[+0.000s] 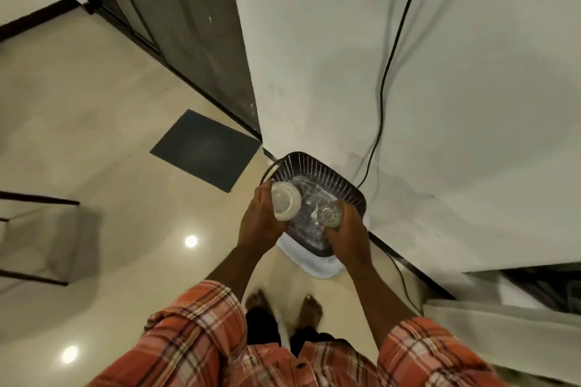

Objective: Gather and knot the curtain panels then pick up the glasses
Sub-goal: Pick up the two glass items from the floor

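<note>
Left hand point(259, 220) gripping 1 clear glass point(285, 202), right hand point(347, 231) gripping another glass point(329, 214), over dark basket point(317, 171) of glassware

Two clear glasses, larger glass point(285, 206) left, smaller glass point(329, 214) right, both held.

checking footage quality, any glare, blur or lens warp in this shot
Head view: two bright ceiling-light reflections glare on the glossy floor; wide-angle warp bends the wall and door edges; the glasses in the left hand and right hand look soft, as do the basket's contents; the feet are smeared.
</note>
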`<state>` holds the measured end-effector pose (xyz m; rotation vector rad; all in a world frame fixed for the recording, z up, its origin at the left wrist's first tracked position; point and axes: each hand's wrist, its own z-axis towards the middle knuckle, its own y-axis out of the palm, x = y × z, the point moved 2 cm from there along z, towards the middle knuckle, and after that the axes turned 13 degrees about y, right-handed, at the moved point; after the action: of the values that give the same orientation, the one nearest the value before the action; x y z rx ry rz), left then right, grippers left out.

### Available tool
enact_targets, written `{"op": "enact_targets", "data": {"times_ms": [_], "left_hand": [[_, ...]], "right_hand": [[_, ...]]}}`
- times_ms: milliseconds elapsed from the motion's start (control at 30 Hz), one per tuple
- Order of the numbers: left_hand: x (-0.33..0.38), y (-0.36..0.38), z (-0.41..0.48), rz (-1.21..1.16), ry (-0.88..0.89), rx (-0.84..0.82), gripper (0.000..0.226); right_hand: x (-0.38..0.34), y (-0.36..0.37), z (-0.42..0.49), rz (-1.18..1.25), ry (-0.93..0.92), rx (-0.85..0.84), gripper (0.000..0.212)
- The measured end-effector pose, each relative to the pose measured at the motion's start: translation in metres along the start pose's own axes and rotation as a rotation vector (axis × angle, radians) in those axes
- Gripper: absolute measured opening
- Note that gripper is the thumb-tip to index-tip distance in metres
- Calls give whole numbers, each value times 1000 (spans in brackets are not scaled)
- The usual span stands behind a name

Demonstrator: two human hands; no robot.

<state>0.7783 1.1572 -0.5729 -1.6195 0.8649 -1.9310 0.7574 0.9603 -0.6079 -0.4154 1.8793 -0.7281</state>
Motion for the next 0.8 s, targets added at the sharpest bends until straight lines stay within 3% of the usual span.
{"op": "enact_targets", "data": {"times_ms": [367,800], "left_hand": [[-61,57,88,20,88,-398,90],[-116,123,123,37,201,-665,95]], "right_hand": [[18,58,46,-80,325,46,68],[57,112,90,-153,537,64,66]]}}
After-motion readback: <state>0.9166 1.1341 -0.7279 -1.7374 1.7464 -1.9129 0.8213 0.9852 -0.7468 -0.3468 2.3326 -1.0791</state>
